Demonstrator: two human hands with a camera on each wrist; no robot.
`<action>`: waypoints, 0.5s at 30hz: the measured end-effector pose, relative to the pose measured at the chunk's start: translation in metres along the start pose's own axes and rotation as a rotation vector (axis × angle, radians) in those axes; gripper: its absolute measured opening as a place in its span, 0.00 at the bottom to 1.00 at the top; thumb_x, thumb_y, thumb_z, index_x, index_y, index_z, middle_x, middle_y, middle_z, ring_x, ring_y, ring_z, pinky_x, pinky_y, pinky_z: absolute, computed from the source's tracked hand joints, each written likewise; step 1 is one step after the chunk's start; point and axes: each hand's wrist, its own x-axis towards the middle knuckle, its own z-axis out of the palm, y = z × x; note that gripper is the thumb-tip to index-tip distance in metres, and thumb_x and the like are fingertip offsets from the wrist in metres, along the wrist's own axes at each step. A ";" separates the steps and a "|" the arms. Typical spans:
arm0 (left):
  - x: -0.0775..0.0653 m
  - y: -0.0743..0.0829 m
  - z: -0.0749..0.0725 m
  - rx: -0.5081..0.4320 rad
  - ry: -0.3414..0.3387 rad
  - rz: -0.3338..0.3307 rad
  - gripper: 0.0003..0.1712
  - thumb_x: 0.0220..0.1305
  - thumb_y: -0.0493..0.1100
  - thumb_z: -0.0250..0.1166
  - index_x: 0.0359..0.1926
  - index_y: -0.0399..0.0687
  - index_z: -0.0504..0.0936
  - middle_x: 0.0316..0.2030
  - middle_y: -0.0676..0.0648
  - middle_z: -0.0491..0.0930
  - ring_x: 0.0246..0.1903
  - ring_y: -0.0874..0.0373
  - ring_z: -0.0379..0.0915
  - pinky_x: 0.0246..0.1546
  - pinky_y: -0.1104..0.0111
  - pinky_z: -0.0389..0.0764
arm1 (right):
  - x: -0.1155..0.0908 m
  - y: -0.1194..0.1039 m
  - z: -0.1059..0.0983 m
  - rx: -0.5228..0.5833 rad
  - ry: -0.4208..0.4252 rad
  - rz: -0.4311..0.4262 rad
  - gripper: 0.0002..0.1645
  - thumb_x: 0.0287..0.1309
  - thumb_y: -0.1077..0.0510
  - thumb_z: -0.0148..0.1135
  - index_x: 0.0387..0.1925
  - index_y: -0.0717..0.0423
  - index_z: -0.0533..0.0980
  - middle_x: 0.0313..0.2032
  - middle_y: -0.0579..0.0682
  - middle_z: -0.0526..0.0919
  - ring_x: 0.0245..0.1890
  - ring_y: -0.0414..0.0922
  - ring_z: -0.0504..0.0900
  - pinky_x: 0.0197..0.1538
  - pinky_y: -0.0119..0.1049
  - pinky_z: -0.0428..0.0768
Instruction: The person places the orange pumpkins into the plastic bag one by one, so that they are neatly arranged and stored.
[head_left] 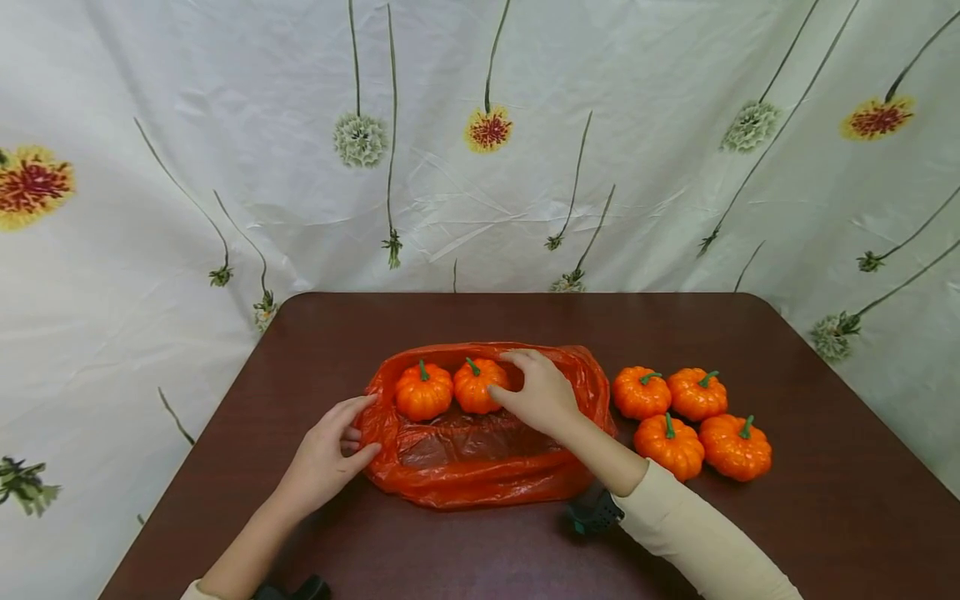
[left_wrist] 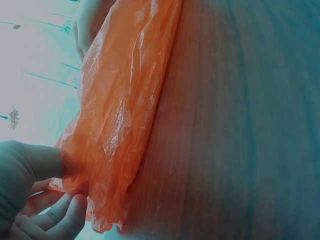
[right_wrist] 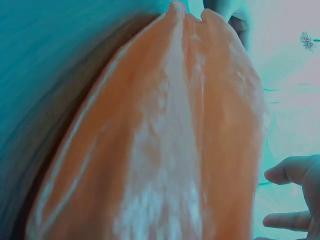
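Head view: the brown table (head_left: 465, 317) shows its straight far edge, two rounded far corners and slanting side edges. A red plastic bag (head_left: 480, 487) lies with its mouth spread wide near the middle of the table; a strip of tabletop runs between it and the far edge, broader stretches between it and the side edges. One bag, six orange pumpkins: a left pumpkin (head_left: 423, 393) and a right pumpkin (head_left: 477, 388) sit side by side inside, towards the bag's far rim, with room in front of them. The other four pumpkins (head_left: 669, 448) stand in two rows of two just beside the bag, towards the table's right edge. The left hand (head_left: 330, 454) is at the bag's left end; the right hand (head_left: 542, 398) reaches over the bag, thumb and fingers apart, thumb at the right pumpkin's side.

Left wrist view: the left hand pinches the bag's edge between thumb and fingers; tabletop stretches away beside the bag.

Right wrist view: the bag's creased side fills the middle, with tabletop along one side; the right thumb and a finger stand apart beside it.
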 end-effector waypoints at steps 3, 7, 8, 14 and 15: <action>0.000 0.001 0.000 -0.013 0.011 0.021 0.34 0.54 0.32 0.73 0.63 0.38 0.73 0.59 0.35 0.71 0.35 0.55 0.74 0.38 0.62 0.82 | -0.002 0.007 -0.008 0.008 0.009 0.003 0.31 0.56 0.45 0.67 0.61 0.49 0.76 0.62 0.52 0.73 0.61 0.55 0.71 0.55 0.57 0.73; 0.000 0.001 0.000 -0.010 0.014 0.027 0.34 0.54 0.33 0.73 0.63 0.38 0.73 0.59 0.35 0.71 0.36 0.55 0.75 0.37 0.63 0.82 | -0.006 0.018 -0.022 0.011 0.029 0.004 0.30 0.58 0.47 0.67 0.60 0.52 0.76 0.62 0.54 0.74 0.62 0.55 0.70 0.58 0.56 0.72; 0.000 0.001 0.000 -0.009 0.013 0.027 0.34 0.54 0.33 0.73 0.63 0.38 0.73 0.59 0.35 0.71 0.36 0.55 0.75 0.38 0.63 0.82 | -0.008 0.020 -0.025 0.015 0.036 0.003 0.30 0.58 0.48 0.67 0.60 0.53 0.76 0.62 0.54 0.74 0.62 0.55 0.70 0.58 0.56 0.71; 0.000 0.000 0.000 -0.005 0.002 0.017 0.34 0.55 0.33 0.72 0.63 0.38 0.72 0.59 0.35 0.71 0.35 0.55 0.74 0.38 0.63 0.82 | -0.017 0.038 -0.046 0.047 0.073 -0.007 0.29 0.58 0.49 0.66 0.59 0.57 0.76 0.59 0.57 0.75 0.60 0.57 0.72 0.59 0.58 0.71; 0.000 0.000 0.001 -0.003 -0.001 0.014 0.34 0.55 0.33 0.72 0.63 0.38 0.72 0.59 0.35 0.71 0.36 0.55 0.74 0.38 0.63 0.82 | -0.018 0.042 -0.049 0.052 0.078 -0.008 0.29 0.58 0.49 0.66 0.59 0.58 0.76 0.59 0.58 0.75 0.60 0.57 0.72 0.59 0.58 0.71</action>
